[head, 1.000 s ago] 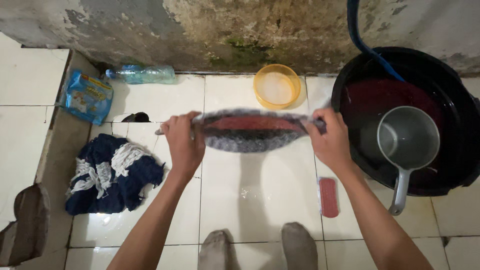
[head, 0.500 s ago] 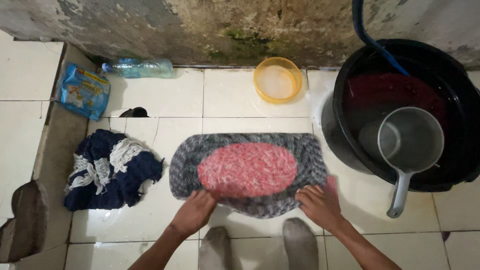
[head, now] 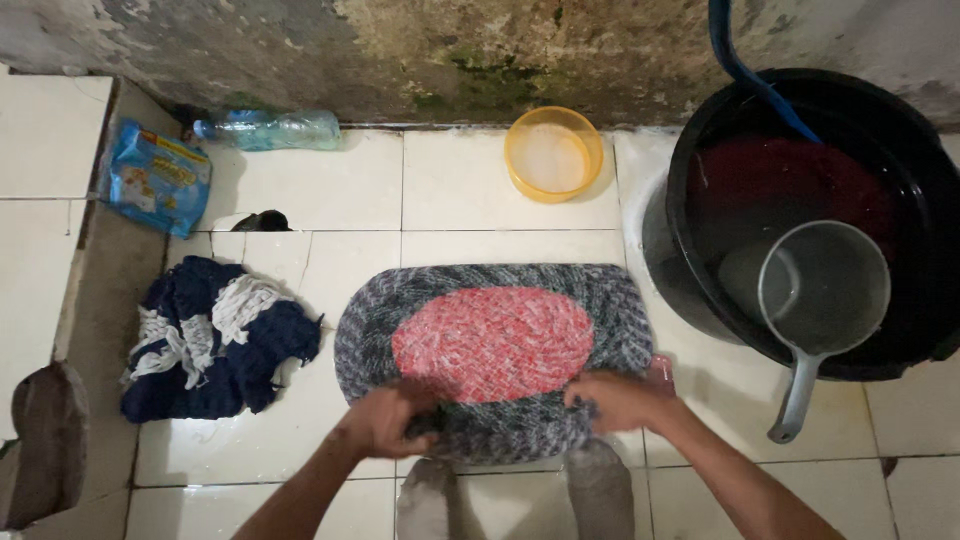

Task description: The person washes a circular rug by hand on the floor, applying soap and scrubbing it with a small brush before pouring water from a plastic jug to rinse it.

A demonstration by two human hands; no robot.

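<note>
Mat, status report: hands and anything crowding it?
Left hand, right hand gripping near edge of mat. Mat flat on floor. Black tub right, mop head left, both apart.

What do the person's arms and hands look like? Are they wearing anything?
Both arms are bare, with no sleeves in view. The left hand and right hand wear no gloves, and no rings, watch or bracelets show, though the picture is a little blurry.
</note>
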